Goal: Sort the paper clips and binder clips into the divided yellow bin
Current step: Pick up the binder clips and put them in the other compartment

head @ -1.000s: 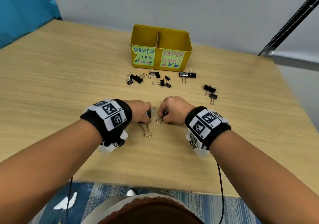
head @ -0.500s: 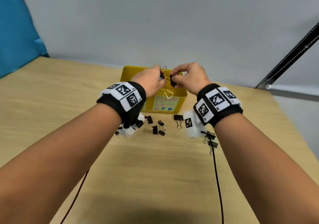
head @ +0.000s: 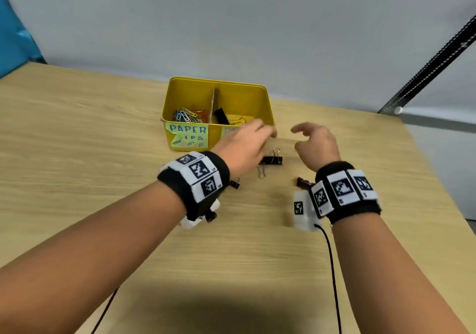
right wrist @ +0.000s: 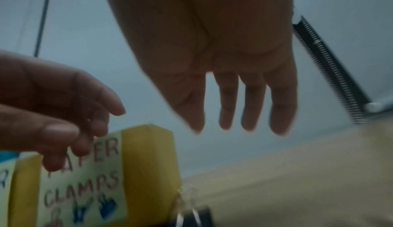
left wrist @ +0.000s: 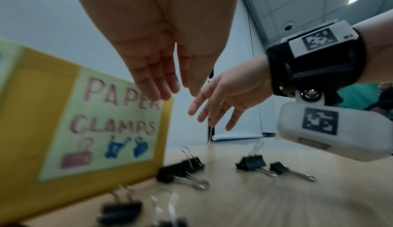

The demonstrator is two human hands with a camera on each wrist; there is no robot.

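Head view: yellow bin (head: 268, 107) sits upper centre of the frame on the wooden table (head: 103, 132), its long axis running left-right. A cardboard divider (head: 213, 104) splits it into 2 compartments. Coloured paper clips (head: 189, 115) fill the left one; a black binder clip (head: 221, 115) lies in the right one, wire handles pointing right.

Left hand (head: 244, 144) hovers in front of the bin's right label, fingers loose and extended, holding nothing. Right hand (head: 315, 140) is just right of it, apart from it, fingers relaxed and slightly curled, also empty.

On the table below the hands: 1 large binder clip (head: 271, 160), body lengthwise left-right, 1 handle up, 1 toward the lower frame. A small clip (head: 235, 184) shows beside the left wristband; another (head: 302, 182) is partly hidden by the right wristband.

Left wrist view: 2 more small clips (left wrist: 252, 163) lie right of the large one, handles pointing right. "PAPER CLAMPS" label (left wrist: 102, 124) faces the camera.

Bare table fills the lower and left frame; far edge runs behind the bin.
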